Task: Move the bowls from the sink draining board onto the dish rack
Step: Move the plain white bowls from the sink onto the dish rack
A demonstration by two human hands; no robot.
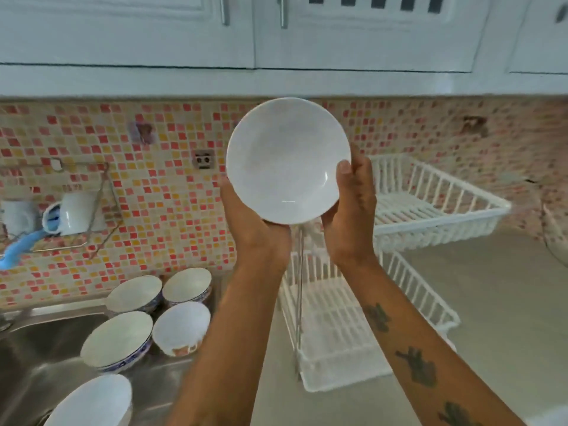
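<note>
Holding a white bowl (pixel 287 161) up at frame centre, tilted so its inside faces me, in front of the tiled wall and above the dish rack (pixel 430 207). My left hand (pixel 246 216) cups the lower left of the rim from behind; my right hand (pixel 353 204) clamps the right edge, thumb on the inner face and fingers behind. Both are closed on it, neither free.

Bowl looks like glazed ceramic: stiff, smooth, probably slick if wet, and it'll chip on a knock. Rim grip at two opposite points is the safe hold; no pinching with one thumb only.

Five more bowls (pixel 123 339) sit on the draining board (pixel 159 373) at lower left, beside the sink (pixel 33 358). The rack's two white tiers, right of centre on the bench (pixel 498 302), look bare. Mugs (pixel 76 213) hang on a wall shelf at left.
</note>
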